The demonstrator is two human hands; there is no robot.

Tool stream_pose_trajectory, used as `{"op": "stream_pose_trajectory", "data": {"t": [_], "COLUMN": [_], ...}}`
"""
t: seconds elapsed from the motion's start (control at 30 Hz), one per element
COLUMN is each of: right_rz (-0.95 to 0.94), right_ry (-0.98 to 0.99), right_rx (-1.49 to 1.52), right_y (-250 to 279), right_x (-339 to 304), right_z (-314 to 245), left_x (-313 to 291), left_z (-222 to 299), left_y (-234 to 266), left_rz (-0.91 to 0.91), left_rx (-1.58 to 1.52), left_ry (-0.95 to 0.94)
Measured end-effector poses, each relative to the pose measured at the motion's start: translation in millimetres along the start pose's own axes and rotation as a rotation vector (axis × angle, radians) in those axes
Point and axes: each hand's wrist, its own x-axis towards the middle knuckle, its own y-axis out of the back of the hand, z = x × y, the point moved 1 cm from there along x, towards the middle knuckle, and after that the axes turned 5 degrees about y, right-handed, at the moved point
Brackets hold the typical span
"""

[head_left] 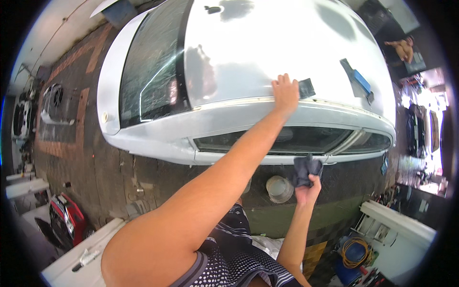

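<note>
A silver-grey car [229,81] with patchy, dull paint on its roof stands in front of me. My left hand [286,94] is on the near edge of the roof, its fingers over a dark piece of sandpaper [306,88] that sticks out on its right side. The part beneath the palm is hidden. My right hand [308,191] is raised beside the car's side windows, gripping a crumpled dark grey cloth [307,170]. Farther right on the roof lie a blue sanding block [362,81] and another dark sheet [347,67].
Below my right hand a pale bucket [279,189] stands on the floor beside the car. A red car part [71,217] is at lower left. A coiled orange hose [356,253] lies at lower right. Another person [402,49] is at the far right.
</note>
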Motion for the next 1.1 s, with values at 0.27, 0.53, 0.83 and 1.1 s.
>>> {"op": "stream_pose_trajectory", "data": {"t": [0.27,0.53,0.83,1.1], "right_rz": [-0.039,-0.260,-0.253,-0.228], "right_ry": [0.121,1.211,1.376,1.359], "right_rx": [-0.176,-1.297,-1.875,-1.882], "right_y": [-25.0,-225.1,-238.1,-234.0], "right_x": [57.0,195.9,199.3,200.9], "right_z": [48.3,68.8,110.0,107.5], "left_x": [19.7,54.0,104.5,99.2], "left_z": [-87.2,-291.7,-361.4,-368.0], "left_y": [67.9,164.3,95.4,93.8], "left_rz": [0.026,0.586,0.298,0.242], "left_rx": [-1.274,-1.428,0.115,0.024], "left_ry": [0.562,0.766,0.079,-0.048]}}
